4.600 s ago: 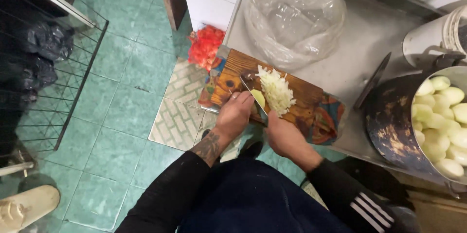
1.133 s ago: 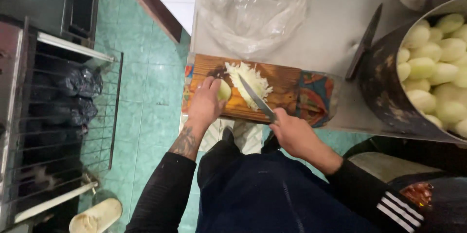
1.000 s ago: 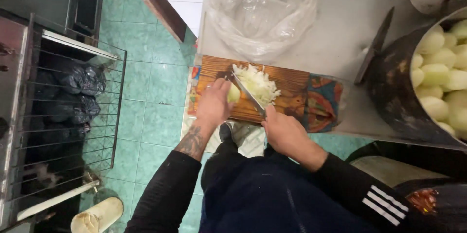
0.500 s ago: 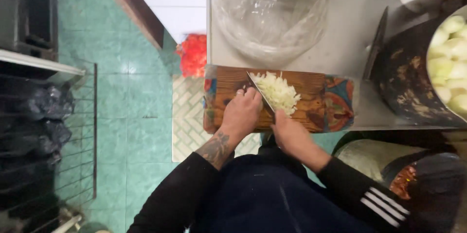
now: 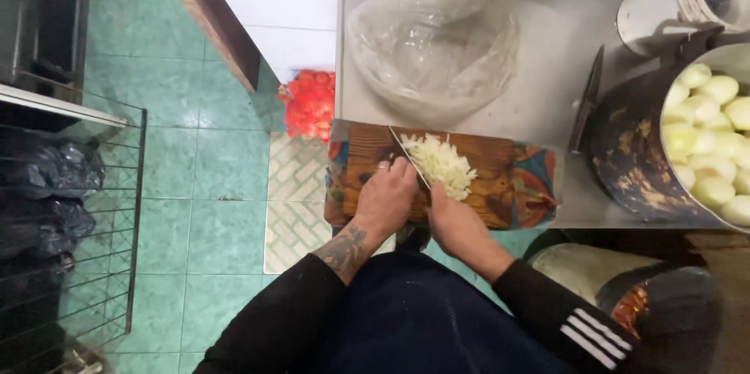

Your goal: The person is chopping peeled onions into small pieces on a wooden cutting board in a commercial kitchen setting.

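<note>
A: hands status?

B: Frame centre, low. Right hand point(image 5: 457, 222) curled tight round the knife point(image 5: 409, 157) handle; blade runs up-left across the cutting board point(image 5: 516, 179). Left hand point(image 5: 387, 194) lies flat w/ fingers bent, beside the blade on its left, resting on the board. Can't tell if it's gripping anything.

A: product?

B: Chopped onion point(image 5: 442, 165), pale pile, mid-board, just right of the blade, touching it.

A: further out?

B: Steel counter point(image 5: 562, 54) under the board. Clear plastic bag point(image 5: 433, 46) above the board, upper centre. Big dark pot point(image 5: 648, 155) at right edge, full of peeled onions point(image 5: 711, 140). Red mesh bag point(image 5: 308, 102) on green floor tiles point(image 5: 195, 171), left of the counter.
</note>
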